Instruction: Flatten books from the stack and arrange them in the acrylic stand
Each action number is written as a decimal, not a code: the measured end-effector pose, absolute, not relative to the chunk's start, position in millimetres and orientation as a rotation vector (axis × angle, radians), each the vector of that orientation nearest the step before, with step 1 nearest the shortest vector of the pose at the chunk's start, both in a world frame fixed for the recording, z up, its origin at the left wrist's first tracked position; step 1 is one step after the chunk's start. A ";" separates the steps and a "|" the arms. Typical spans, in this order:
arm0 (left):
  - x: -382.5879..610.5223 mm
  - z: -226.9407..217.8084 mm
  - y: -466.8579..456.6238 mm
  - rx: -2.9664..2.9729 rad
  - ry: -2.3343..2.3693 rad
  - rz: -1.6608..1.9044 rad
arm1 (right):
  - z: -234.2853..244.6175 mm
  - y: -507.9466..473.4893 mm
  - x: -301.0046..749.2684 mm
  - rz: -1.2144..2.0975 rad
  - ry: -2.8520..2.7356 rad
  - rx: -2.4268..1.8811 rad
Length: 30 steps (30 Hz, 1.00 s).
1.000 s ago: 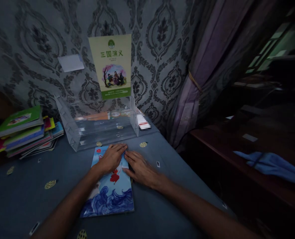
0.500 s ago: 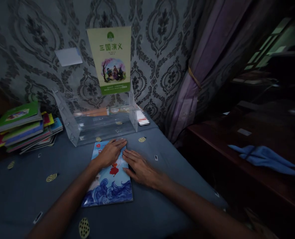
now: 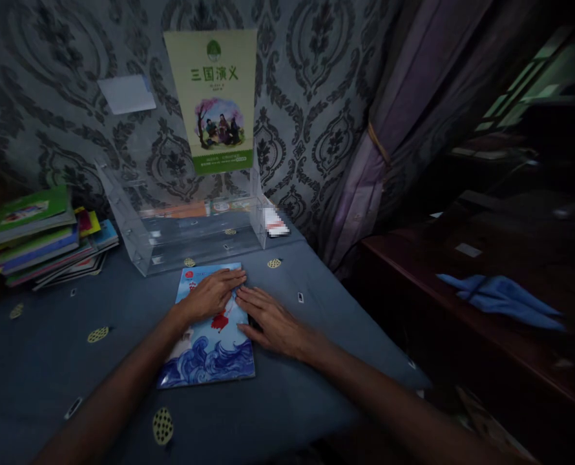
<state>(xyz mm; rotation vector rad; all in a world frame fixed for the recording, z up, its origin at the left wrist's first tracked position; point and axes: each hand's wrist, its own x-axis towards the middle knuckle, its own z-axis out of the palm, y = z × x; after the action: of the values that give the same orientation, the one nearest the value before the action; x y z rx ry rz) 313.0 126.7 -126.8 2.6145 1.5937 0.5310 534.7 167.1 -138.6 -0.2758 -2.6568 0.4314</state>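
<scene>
Wave-covered paperback lies cover up on the blue-grey tablecloth, just in front of the clear acrylic rack. Your left hand rests palm down over its upper half, fingers extended together. Your right hand lays fingertips on the cover near the right edge, its thumb apart, heel beyond the edge. Neither hand is clamped on anything.

Step, as judged: smoothing or steadying the cover. Anchor with your left palm; stroke outward lightly with flat right fingers. Spread pressure evenly; pushing hard at that edge could skew the book or crease a corner.
</scene>
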 end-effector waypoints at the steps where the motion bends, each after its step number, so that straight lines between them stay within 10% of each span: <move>1: 313.5 -127.0 125.2 2.607 1.594 0.528 | -138.4 167.2 534.6 0.432 -2.662 -0.279; 30: 318.7 -122.9 117.5 2.583 1.662 0.432 | -117.6 90.7 597.1 0.560 -2.631 -0.136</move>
<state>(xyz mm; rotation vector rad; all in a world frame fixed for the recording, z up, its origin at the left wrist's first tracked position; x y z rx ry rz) 318.7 117.5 -122.9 2.5829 1.6618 0.4318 597.1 90.7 -117.6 -0.1365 -2.6314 0.5598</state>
